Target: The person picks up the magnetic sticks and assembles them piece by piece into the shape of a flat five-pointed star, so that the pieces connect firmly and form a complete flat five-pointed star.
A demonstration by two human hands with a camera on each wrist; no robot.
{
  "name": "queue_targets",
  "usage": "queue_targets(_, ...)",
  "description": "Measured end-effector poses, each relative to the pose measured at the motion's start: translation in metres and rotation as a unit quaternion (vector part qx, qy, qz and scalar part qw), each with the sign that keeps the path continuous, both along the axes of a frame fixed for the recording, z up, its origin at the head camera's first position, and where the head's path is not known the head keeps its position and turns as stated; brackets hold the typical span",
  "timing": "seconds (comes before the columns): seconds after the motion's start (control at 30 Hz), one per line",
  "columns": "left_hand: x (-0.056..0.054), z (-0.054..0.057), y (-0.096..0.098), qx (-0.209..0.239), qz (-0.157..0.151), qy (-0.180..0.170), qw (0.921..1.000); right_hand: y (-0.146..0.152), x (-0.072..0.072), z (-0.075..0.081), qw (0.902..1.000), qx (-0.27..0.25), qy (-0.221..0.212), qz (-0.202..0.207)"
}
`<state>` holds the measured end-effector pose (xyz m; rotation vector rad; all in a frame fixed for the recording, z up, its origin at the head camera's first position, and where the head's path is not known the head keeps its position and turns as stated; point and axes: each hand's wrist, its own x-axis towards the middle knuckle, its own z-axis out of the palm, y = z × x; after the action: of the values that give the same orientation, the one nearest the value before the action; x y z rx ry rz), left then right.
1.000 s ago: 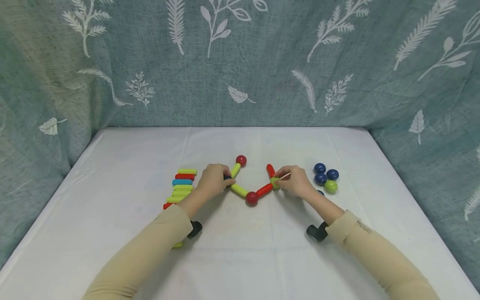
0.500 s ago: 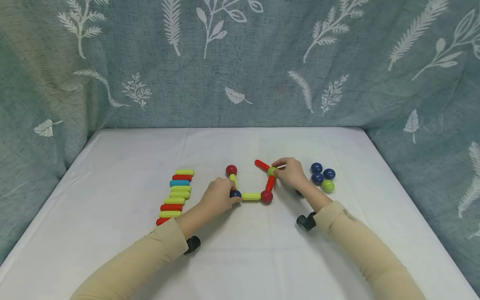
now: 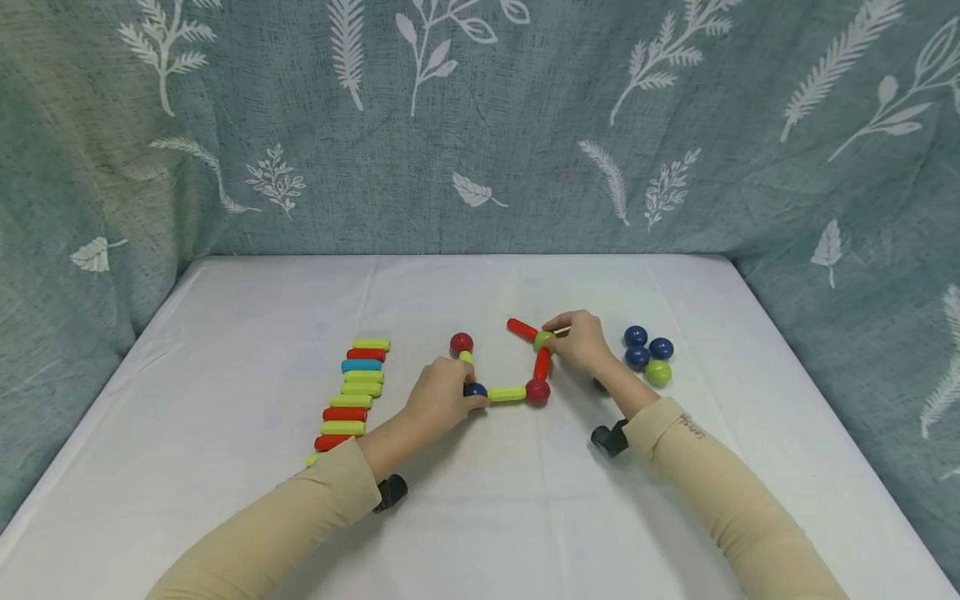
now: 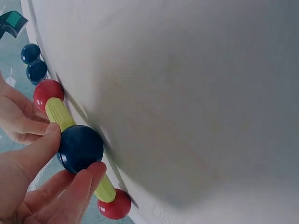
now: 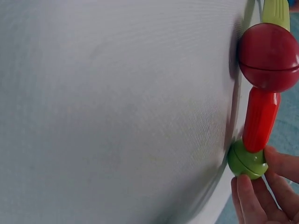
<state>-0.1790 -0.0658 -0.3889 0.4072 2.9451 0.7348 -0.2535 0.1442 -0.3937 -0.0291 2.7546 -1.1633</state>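
A chain of rods and balls lies on the white cloth. My left hand (image 3: 437, 394) pinches its dark blue ball (image 4: 80, 149) between thumb and fingers. From that ball one yellow-green rod (image 3: 507, 393) runs right to a red ball (image 3: 537, 392), and another rod (image 4: 105, 189) leads away to a second red ball (image 3: 461, 343). A red rod (image 5: 260, 119) links the near red ball to a green ball (image 5: 246, 160), which my right hand (image 3: 581, 342) pinches. Another red rod (image 3: 522, 329) points from the green ball toward the upper left, its far end touching nothing.
Left of my left hand lies a column of loose yellow-green, red and blue rods (image 3: 362, 377), partly covered by my sleeve. Right of my right hand sit several dark blue balls (image 3: 637, 358) and a loose green ball (image 3: 658, 372). A patterned curtain (image 3: 480, 125) hangs behind the table.
The chain has turned: the blue ball came nearer and slightly right, while the green ball moved farther away. The free red rod swung leftward. Both hands kept their pinch; little moved in the last half second.
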Motion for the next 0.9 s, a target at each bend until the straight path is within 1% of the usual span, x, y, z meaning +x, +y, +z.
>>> queue_targets(0.1,-0.001,0.001,-0.003,0.0,-0.003,-0.013,0.9999,0.0,0.0,0.0,1.0,0.002,0.002,-0.001)
queue_targets(0.17,-0.003,0.005,-0.007,-0.004,-0.004,-0.024,0.9997,0.0,0.0,0.0,1.0,0.001,0.002,0.0)
queue_targets(0.23,-0.008,0.011,-0.014,-0.012,0.001,-0.029,0.9995,-0.001,0.0,0.001,1.0,-0.001,0.0,-0.001)
queue_targets(0.3,-0.014,0.018,-0.024,-0.017,0.011,-0.034,0.9992,-0.001,0.001,0.001,1.0,0.0,-0.001,0.0)
queue_targets(0.4,-0.024,0.03,-0.043,-0.03,0.023,-0.029,0.9989,-0.001,0.001,0.001,1.0,0.002,-0.003,-0.002)
queue_targets(0.5,-0.035,0.036,-0.065,-0.047,0.031,-0.026,0.9981,-0.001,0.001,0.0,1.0,0.004,-0.002,-0.002)
queue_targets(0.6,-0.047,0.035,-0.09,-0.07,0.034,-0.035,0.9963,-0.001,0.001,-0.001,1.0,0.004,0.002,0.0)
queue_targets(0.67,-0.054,0.031,-0.106,-0.083,0.033,-0.054,0.9945,-0.001,0.001,-0.002,1.0,0.004,0.005,0.001)
queue_targets(0.73,-0.061,0.028,-0.119,-0.091,0.029,-0.082,0.992,-0.001,0.0,-0.002,1.0,0.004,0.007,0.003)
queue_targets(0.83,-0.067,0.023,-0.131,-0.086,0.025,-0.122,0.9885,0.0,0.0,-0.003,0.9999,0.005,0.01,0.003)
queue_targets(0.9,-0.07,0.021,-0.136,-0.076,0.027,-0.14,0.9869,0.001,-0.001,-0.004,0.9999,0.007,0.012,0.001)
